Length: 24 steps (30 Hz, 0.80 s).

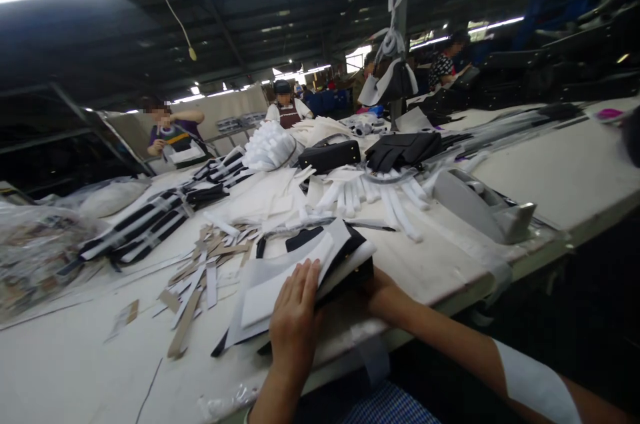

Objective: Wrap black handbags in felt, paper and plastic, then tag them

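Left hand, pressed flat on layered sheets; right hand, at their four-o'clock edge, its grip indeterminable; strips at nine o'clock.

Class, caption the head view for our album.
Left hand on layered sheets, right hand at their edge, table strewn with strips.

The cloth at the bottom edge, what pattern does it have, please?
The cloth has small blue and white checks, seen best in the head view.
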Tool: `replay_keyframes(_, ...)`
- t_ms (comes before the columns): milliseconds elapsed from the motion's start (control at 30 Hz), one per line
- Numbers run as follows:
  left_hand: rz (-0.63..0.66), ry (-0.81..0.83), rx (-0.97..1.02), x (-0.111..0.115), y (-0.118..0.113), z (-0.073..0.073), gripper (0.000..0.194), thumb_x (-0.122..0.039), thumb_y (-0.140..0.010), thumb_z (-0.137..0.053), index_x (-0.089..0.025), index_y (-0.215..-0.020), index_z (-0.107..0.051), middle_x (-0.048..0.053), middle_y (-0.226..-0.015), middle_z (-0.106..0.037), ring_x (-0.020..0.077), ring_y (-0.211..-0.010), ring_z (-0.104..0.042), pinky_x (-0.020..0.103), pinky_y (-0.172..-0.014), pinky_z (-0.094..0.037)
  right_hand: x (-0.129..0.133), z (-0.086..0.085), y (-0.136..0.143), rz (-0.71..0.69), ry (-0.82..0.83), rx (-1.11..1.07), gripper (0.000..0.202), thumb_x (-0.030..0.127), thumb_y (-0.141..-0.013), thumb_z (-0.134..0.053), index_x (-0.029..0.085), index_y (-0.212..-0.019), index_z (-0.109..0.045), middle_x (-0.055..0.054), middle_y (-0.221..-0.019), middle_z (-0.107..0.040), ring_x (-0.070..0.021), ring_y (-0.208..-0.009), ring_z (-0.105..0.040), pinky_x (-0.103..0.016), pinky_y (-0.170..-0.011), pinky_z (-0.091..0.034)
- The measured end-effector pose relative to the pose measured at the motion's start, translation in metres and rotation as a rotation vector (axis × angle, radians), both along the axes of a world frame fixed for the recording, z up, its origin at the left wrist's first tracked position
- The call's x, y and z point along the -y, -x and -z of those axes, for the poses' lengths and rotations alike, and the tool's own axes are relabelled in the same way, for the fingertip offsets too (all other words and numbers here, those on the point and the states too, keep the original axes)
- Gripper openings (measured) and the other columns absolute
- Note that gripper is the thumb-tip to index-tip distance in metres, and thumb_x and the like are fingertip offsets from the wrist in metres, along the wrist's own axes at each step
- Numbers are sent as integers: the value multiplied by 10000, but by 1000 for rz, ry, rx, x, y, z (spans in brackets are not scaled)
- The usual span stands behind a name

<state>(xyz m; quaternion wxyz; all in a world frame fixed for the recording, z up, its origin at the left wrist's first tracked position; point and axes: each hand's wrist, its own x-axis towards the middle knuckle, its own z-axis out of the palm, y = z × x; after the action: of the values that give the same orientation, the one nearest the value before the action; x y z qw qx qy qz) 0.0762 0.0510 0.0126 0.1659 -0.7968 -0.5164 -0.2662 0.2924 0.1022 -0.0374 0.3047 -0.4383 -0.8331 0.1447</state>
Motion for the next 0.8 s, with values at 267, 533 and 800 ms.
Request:
replay_keyframes(267,20,-110,-134,0,-19,27,606,-80,-891,-548,-235,-1466,-433,71,-1459,-532,270,-1334,-514,440,-1050,-514,71,-60,-46,90,-213,-80,165,169,-906,-505,196,-928,-666,-52,-884,-716,-183,-839,-694,-284,-781,-571)
replay_keyframes(533,46,-168,-244,0,-23,42,525,-154,-967,-478,-227,-1483,-413,107,-1458,-529,288,-1326,-519,439,-1044,-516,14,-84,-20,-172,-241,170,393,180,-990,-434,121,-1351,-579,-141,-1393,-575,-247,-1323,-508,-420,-1126,-424)
replay_keyframes(800,81,-144,-280,2,-19,38,522,-170,-987,-417,-197,-1506,-362,130,-1502,-472,298,-1373,-460,459,-1064,-490,-47,-109,-10,-422,194,610,589,458,-958,-542,106,-1430,-520,-187,-1434,-524,-354,-1323,-486,-491,-1119,-375)
